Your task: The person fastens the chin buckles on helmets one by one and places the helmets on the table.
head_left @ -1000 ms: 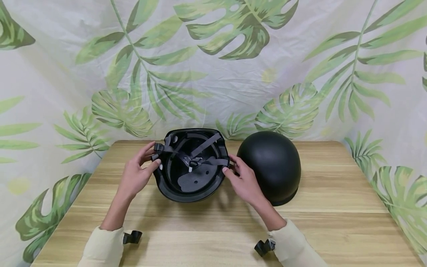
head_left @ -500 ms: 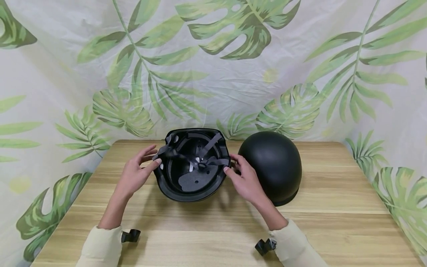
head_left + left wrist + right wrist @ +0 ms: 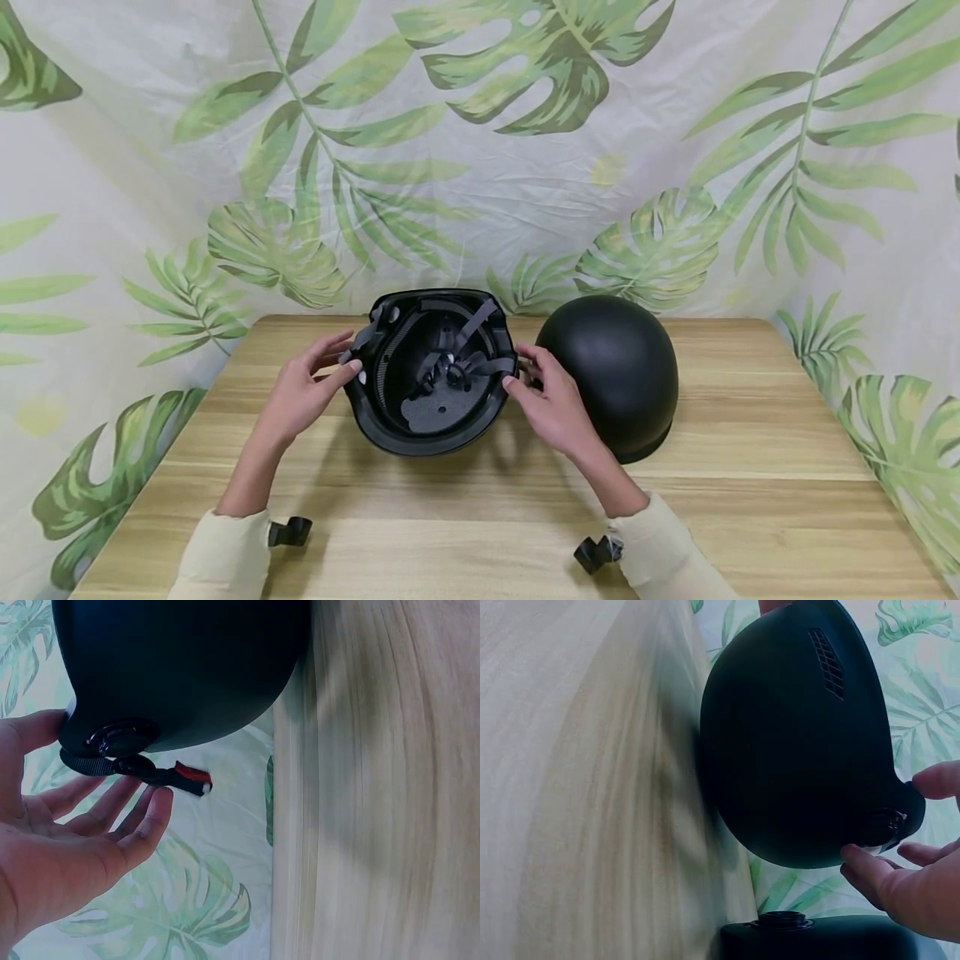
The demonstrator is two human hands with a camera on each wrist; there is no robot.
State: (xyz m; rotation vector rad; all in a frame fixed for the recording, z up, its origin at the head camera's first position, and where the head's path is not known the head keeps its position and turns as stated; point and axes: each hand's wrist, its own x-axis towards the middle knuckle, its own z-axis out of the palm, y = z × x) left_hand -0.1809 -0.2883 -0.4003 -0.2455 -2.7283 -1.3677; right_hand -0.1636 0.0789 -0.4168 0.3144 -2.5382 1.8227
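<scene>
An upturned black helmet (image 3: pixel 431 446) faces me with its hollow side, showing straps (image 3: pixel 474 323) and a dotted pad (image 3: pixel 431 412). My left hand (image 3: pixel 300 396) pinches its left rim, thumb on the inner side, fingers outside. In the left wrist view, a strap end (image 3: pixel 191 780) with a red piece hangs past the rim by those fingertips. On the opposite rim, my right hand (image 3: pixel 553 404) pinches beside a round fitting (image 3: pixel 885 825), seen in the right wrist view. Whether the helmet's crown touches the table cannot be told.
A second black helmet (image 3: pixel 611 375) sits dome up on the wooden table (image 3: pixel 420 542), just right of my right hand. Behind the table hangs a leaf-printed cloth (image 3: pixel 480 200). Small black devices (image 3: pixel 291 532) are worn at both wrists.
A strap with its buckle has left my left fingers and dropped into the helmet's hollow. Another strap now lies over the left rim. Both hands stay almost in place.
</scene>
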